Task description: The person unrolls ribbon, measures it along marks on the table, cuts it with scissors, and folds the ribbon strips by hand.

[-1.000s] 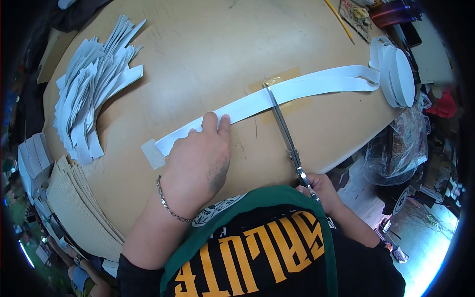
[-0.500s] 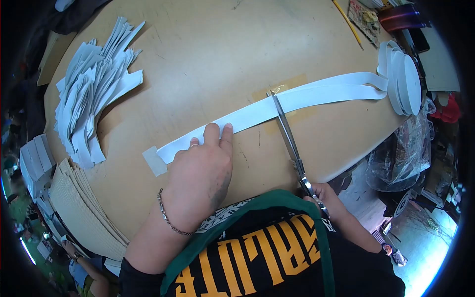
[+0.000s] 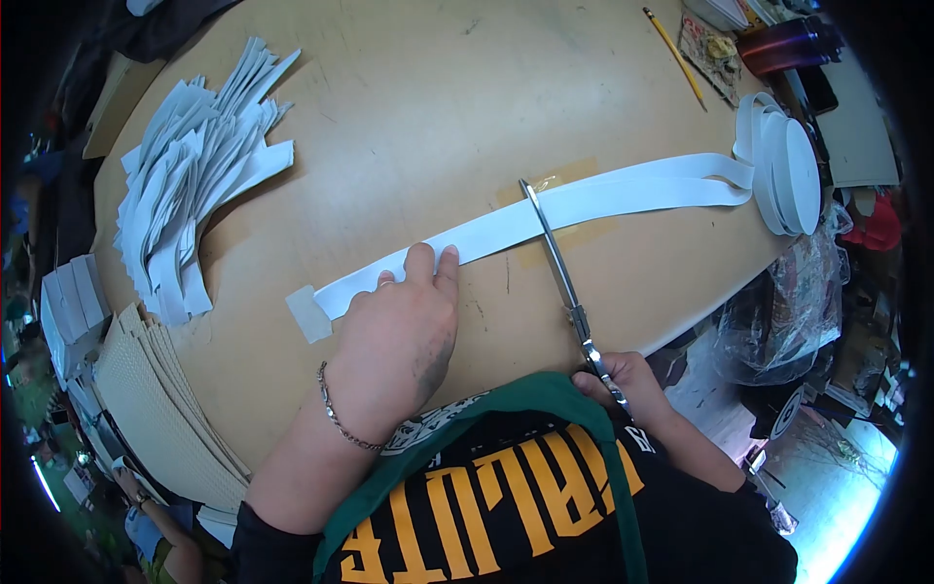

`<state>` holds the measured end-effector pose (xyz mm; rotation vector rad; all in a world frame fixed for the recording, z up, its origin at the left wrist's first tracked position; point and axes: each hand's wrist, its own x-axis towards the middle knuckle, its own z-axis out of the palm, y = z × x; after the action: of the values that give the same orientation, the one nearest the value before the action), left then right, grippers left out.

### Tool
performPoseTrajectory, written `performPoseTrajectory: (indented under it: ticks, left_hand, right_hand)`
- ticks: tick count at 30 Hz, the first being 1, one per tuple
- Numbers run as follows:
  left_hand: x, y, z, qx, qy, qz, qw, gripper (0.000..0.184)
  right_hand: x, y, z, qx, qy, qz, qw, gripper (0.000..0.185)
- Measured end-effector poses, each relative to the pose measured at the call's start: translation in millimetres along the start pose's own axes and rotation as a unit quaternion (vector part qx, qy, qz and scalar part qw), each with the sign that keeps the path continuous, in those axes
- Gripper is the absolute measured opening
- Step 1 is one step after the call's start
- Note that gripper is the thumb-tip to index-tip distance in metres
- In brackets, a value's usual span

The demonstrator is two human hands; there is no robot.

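A wide white elastic band (image 3: 486,234) lies across the table, its left end by a square of pale tape (image 3: 308,313). My left hand (image 3: 401,331) presses down on the band with its fingers stretched out flat. In my right hand (image 3: 628,384), close to my body, is a pair of long metal scissors (image 3: 556,258). Their blades cross the band to the right of my left fingers and appear closed together. Further right the band doubles over and runs to a white roll (image 3: 800,180). Part of the scissor handles is hidden by my right hand.
A heap of cut white strips (image 3: 195,185) lies at the upper left. Beige textured sheets (image 3: 161,409) are stacked at the lower left. A pencil (image 3: 676,58) and a dark tumbler (image 3: 790,46) are at the upper right. Plastic wrapping (image 3: 783,316) hangs beyond the right edge.
The scissor blades, slightly apart at the tips before, have come together across the band. My left hand stays on the band. The whole view has shifted slightly.
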<state>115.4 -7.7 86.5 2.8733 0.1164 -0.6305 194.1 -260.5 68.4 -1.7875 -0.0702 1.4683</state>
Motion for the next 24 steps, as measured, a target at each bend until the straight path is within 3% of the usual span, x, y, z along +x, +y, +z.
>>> performPoseTrajectory:
  ticks: [6, 10, 13, 14, 16, 17, 19, 21, 24]
  left_hand:
    - [0.8, 2.5, -2.2, -0.016, -0.015, -0.018, 1.000, 0.055]
    - [0.3, 4.8, 2.9, 0.003, -0.005, -0.022, 1.000, 0.056]
    - [0.4, 7.4, 8.1, 0.018, 0.005, -0.029, 0.999, 0.057]
    - [0.0, 6.8, 10.5, 0.020, 0.016, -0.025, 0.999, 0.057]
    - [-0.1, 8.3, 13.2, 0.028, 0.028, -0.026, 0.999, 0.057]
    - [-0.1, 9.5, 13.9, 0.032, 0.028, -0.030, 0.999, 0.058]
    - [-0.1, 11.2, 15.1, 0.039, 0.027, -0.039, 0.998, 0.058]
    - [0.4, 12.4, 15.8, 0.043, 0.027, -0.048, 0.998, 0.058]
    - [0.5, 10.0, 15.6, 0.034, 0.025, -0.045, 0.998, 0.057]
  right_hand:
    - [-1.9, 21.3, -19.4, 0.035, -0.065, -0.033, 0.997, 0.031]
    - [-26.4, -10.2, -52.3, 0.015, -0.092, -0.140, 0.986, 0.033]
    - [-19.7, -49.3, -80.1, 0.020, 0.016, -0.223, 0.974, 0.030]
    - [-9.5, -74.2, -93.1, -0.199, 0.169, -0.213, 0.942, 0.033]
    - [29.6, -110.1, -118.3, -0.301, 0.302, -0.222, 0.877, 0.037]
    - [63.7, -116.3, -140.9, -0.307, 0.333, -0.252, 0.855, 0.037]
    - [104.2, -148.5, -160.6, -0.403, 0.391, -0.173, 0.809, 0.034]
    - [131.3, -157.1, -168.9, -0.431, 0.420, -0.160, 0.782, 0.034]
    - [155.3, -151.2, -181.7, -0.445, 0.390, -0.181, 0.786, 0.038]
